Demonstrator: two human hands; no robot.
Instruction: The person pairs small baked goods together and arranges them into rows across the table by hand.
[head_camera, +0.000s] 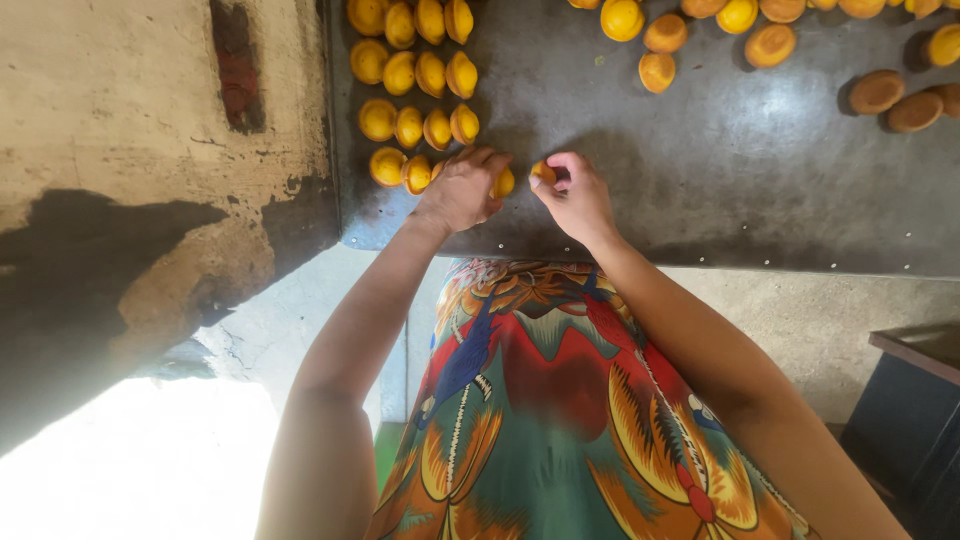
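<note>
Standing at the dark metal table (700, 180), the person's left hand (462, 190) had its fingers closed around a small yellow cake (504, 183) beside the neat rows of cakes (415, 90). The right hand (578, 198) pinched another cake (543, 172) at the fingertips. Loose browner cakes (760, 35) lay well apart.

Both hands, left hand (462, 190) and right hand (575, 195), gripping yellow cakes (420, 100) on a dark tray (720, 170)

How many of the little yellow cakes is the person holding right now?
2: one cake under the left hand, one cake pinched in the right hand. Others may be hidden beneath the left palm.
</note>
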